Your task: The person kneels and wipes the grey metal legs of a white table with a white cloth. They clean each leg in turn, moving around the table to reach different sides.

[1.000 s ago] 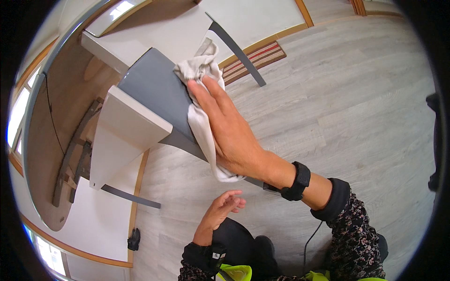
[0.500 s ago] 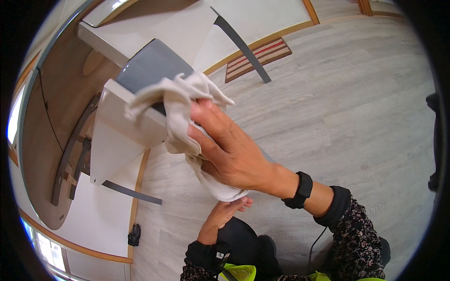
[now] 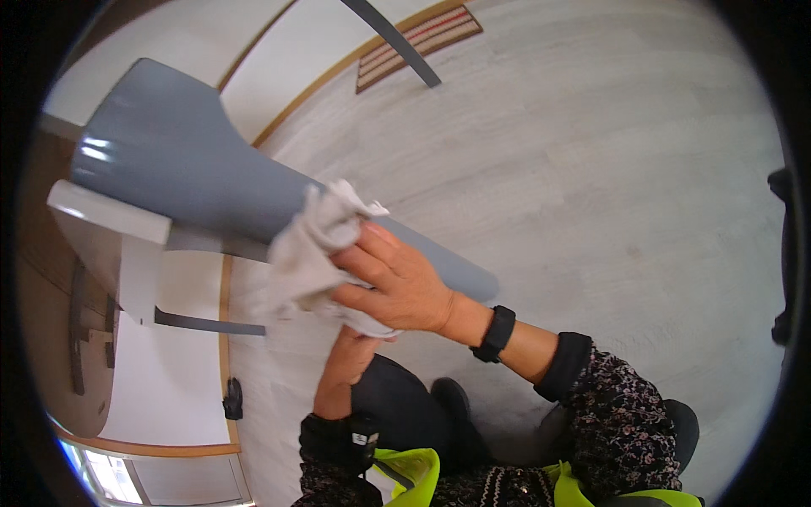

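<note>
My right hand (image 3: 399,286), with a black band on its wrist, grips a crumpled whitish cloth (image 3: 311,249), its fingers pressed round the near side. The cloth lies against a glossy grey leg-like piece (image 3: 245,182). This piece is broad and curved at the upper left and narrows toward a rounded end at the lower right, which stretches past my right hand. Below the cloth is my left hand (image 3: 345,362); its fingers are mostly hidden behind the cloth and my right hand.
An off-white, box-like support (image 3: 139,228) and a brown panel (image 3: 38,279) stand at the left. Thin grey legs (image 3: 397,46) reach toward the wood-look floor (image 3: 591,194). A striped mat (image 3: 431,42) lies by the far wall; a small black object (image 3: 232,399) sits near the left wall.
My right hand and the cloth have moved slightly left, and the cloth has bunched differently. The view has shifted, so more of the grey piece shows.
</note>
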`<state>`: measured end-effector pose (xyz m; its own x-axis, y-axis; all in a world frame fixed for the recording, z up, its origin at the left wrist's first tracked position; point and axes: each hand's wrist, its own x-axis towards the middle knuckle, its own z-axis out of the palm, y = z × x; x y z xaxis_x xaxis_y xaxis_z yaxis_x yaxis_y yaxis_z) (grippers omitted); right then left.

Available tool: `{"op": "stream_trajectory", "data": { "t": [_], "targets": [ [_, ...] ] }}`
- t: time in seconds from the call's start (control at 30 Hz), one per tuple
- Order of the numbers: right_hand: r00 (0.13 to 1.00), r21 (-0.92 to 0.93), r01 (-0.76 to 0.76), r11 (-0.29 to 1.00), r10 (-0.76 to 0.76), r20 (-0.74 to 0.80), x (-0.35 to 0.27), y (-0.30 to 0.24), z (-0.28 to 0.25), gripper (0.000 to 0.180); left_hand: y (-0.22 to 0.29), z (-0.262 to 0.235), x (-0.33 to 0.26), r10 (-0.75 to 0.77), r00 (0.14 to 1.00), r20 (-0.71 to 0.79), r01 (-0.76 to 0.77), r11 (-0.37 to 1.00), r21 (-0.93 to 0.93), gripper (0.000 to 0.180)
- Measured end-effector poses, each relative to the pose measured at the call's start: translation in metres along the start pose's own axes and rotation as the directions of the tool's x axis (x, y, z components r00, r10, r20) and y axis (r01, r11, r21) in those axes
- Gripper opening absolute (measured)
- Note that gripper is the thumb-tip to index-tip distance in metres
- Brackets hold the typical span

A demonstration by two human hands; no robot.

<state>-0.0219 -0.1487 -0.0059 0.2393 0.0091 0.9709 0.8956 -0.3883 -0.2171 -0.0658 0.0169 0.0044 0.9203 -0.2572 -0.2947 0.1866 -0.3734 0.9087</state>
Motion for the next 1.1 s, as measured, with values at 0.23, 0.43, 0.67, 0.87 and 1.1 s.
{"op": "stream_trajectory", "data": {
  "t": [0.23,0.43,0.67,0.87,1.1],
  "targets": [
    [0.865,-0.076,-0.461,0.884,0.466,0.185,-0.133,0.024,0.002,0.038,0.034,0.018,-0.018,-0.046,0.997,-0.061,0.055,0.988,0.146,0.039],
    [0.657,-0.174,-0.726,0.666,0.745,0.11,-0.198,0.027,-0.02,0.03,0.064,0.027,-0.053,-0.012,0.995,-0.095,0.034,0.972,0.235,0.043],
    [0.457,-0.439,-0.794,0.42,0.889,0.024,-0.236,0.042,-0.028,0.019,0.054,0.018,-0.08,0.038,0.973,-0.229,-0.044,0.999,-0.019,0.045],
    [-0.065,-0.381,-0.924,-0.004,0.987,0.147,-0.222,0.031,-0.002,0.023,0.06,-0.009,-0.088,0.123,0.961,-0.246,-0.088,0.985,0.149,0.045],
    [-0.033,-0.231,-0.972,0.048,0.941,0.337,-0.148,0.032,-0.037,0.027,0.035,-0.011,-0.005,0.335,0.925,-0.181,-0.285,0.925,0.252,0.05]
  ]
}}
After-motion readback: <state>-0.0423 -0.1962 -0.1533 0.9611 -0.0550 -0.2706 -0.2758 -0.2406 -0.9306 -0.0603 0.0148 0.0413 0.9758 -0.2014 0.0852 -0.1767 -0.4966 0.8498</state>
